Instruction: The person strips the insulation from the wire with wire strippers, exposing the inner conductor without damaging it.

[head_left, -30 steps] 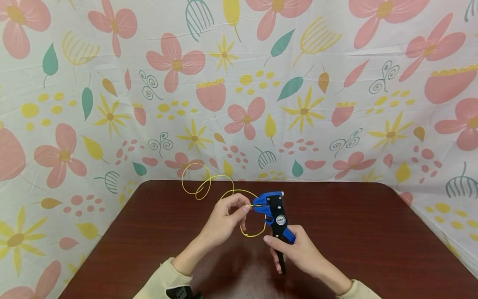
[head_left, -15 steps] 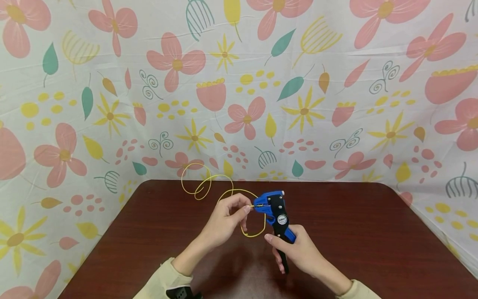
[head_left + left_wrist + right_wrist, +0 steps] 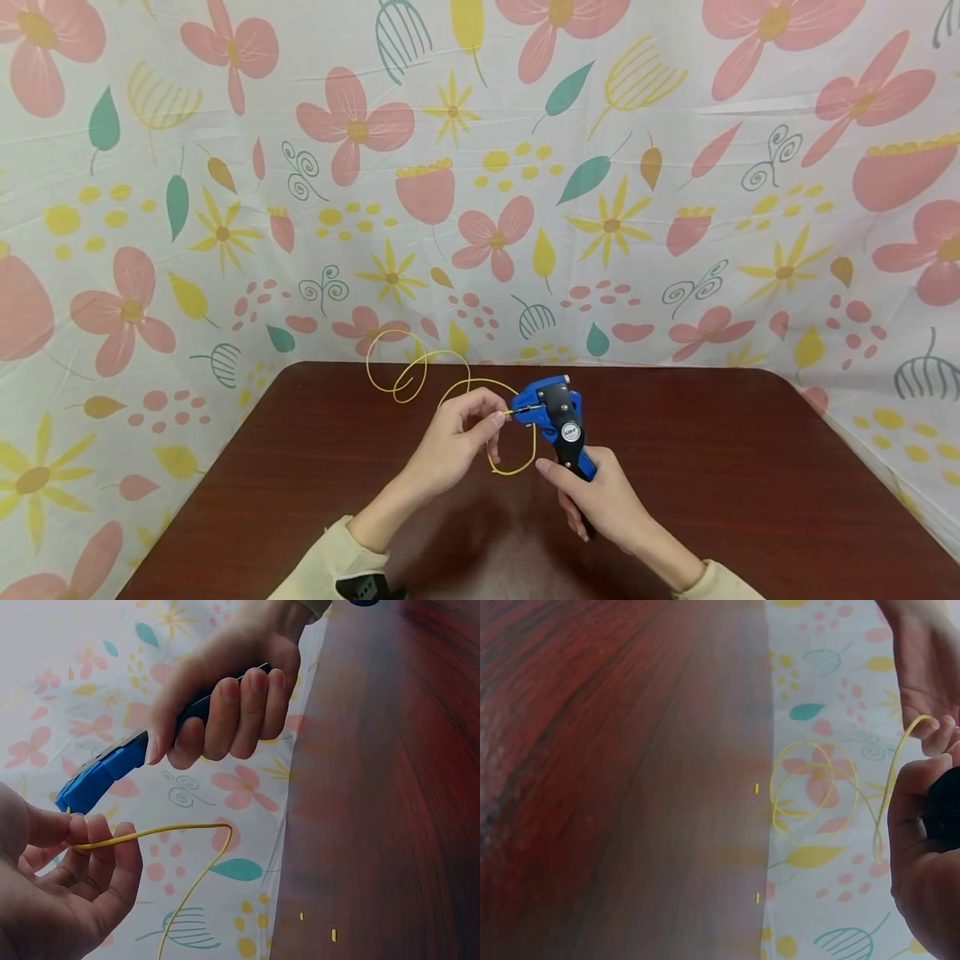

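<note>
My left hand [image 3: 450, 442] pinches a yellow wire [image 3: 513, 472] near its end, between thumb and fingertips. That end runs into the jaws of a blue and black wire stripper [image 3: 558, 408], held tilted above the table. My right hand [image 3: 609, 504] grips the stripper's handles, fingers curled round them and thumb along the near side. In the left wrist view the wire [image 3: 172, 828] passes across the left fingers and bends downward. The wire's very tip is hidden in the stripper's blue head [image 3: 90, 787]. The right wrist view shows only part of the dark handle [image 3: 943, 806].
The wire's loose loops [image 3: 397, 392] reach the back edge of the dark red wooden table [image 3: 712, 467]. Two tiny yellow pieces [image 3: 334, 935] lie on the table. A flowered cloth [image 3: 495, 167] hangs behind. A dark watch [image 3: 363, 586] sits on the left wrist.
The stripper has tilted, its lower handle end swinging right and slightly up along with the right fingers. The left hand keeps its pinch on the wire almost in place.
</note>
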The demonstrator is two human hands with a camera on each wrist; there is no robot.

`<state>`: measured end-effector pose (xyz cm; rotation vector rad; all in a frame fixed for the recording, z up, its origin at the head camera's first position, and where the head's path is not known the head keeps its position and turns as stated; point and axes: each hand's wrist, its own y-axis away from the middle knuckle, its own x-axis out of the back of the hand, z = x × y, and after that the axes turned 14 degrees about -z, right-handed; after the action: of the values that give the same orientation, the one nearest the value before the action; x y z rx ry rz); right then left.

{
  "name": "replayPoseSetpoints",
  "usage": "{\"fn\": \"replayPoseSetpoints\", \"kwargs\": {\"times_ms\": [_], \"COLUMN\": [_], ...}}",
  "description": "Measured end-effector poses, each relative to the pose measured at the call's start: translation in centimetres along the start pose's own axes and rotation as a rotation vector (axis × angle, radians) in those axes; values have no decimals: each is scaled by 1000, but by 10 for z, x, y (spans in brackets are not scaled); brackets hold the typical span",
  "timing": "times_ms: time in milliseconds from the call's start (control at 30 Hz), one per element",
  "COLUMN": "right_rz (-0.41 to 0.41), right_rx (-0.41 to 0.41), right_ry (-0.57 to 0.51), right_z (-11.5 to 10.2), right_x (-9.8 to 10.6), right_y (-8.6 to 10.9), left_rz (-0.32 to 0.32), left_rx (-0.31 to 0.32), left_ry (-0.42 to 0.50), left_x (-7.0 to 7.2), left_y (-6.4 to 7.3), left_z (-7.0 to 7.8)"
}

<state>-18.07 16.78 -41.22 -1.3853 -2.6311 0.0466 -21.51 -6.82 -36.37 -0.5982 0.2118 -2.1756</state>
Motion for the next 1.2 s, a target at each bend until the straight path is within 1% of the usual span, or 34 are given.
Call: {"fn": "replayPoseSetpoints", "kwargs": {"times_ms": [167,367,667,833,1067,1200], "right_rz": [-27,-62,-83,-127,-229,-253], "right_rx": [-10,-5,6,59,153,175], "right_ry": [-12,-35,-90,-138,-220,-235], "right_z": [-1,-1,-1,1,5,6], "right_x": [1,1,1,2,5,6], "right_y": [0,1,3,4,6,6], "left_rz": [7,9,12,17,25,29], "left_rx": [9,4,9,6,13,22], "left_ry": [2,1,20,13,16,14], "left_x": [0,1,1,2,3,4], "left_y": [1,2,2,3,4,4], "left_z": [0,-2,-1,-1,-1,-1]}}
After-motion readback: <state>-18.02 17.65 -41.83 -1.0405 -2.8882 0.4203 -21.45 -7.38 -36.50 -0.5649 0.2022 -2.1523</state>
